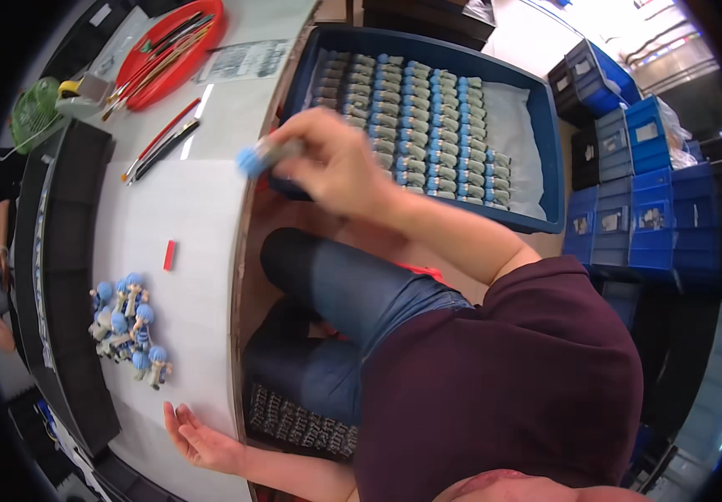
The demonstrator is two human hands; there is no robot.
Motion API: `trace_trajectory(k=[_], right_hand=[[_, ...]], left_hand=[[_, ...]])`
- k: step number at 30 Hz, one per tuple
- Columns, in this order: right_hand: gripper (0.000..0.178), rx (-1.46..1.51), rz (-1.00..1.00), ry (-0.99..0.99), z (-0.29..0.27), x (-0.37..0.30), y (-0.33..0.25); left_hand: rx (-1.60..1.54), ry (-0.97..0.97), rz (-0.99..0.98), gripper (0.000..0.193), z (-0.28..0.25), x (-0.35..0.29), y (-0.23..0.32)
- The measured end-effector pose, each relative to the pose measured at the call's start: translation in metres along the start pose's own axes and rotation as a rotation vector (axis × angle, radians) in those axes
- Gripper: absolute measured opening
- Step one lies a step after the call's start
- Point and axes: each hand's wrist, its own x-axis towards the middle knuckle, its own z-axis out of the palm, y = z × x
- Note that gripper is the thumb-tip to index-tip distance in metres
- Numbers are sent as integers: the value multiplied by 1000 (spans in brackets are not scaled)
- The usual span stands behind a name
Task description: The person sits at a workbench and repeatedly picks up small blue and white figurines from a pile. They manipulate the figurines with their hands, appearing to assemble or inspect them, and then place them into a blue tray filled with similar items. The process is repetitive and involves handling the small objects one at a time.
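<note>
Shirt, held figurine near bare table edge

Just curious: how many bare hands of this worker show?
2: right hand, near the dark blue plastic tray, pinching a small blue-topped figurine; left hand, over the white tabletop.

One held figurine, one red block and one red brush tray show.
</note>
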Motion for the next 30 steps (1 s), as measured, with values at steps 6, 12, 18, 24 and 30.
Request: trace_trajectory(k=[6,12,18,24,30], right_hand=[[25,-570,278,420,-226,-26,94],[27,-902,836,465,-340,-112,148],[25,-998,893,395,-335,-122,157],[25,-1125,860,208,-357,-137,196],[20,-1032,747,-49,-411,-157,238]], left_hand=[[71,-15,-15,28,2,7,-4],[108,1,-39,28,-1,6,-4],[130,21,-46,28,-2,2,-5],[101,46,-58,27,3,6,-5],[38,136,-71,23,8,5,-7]])
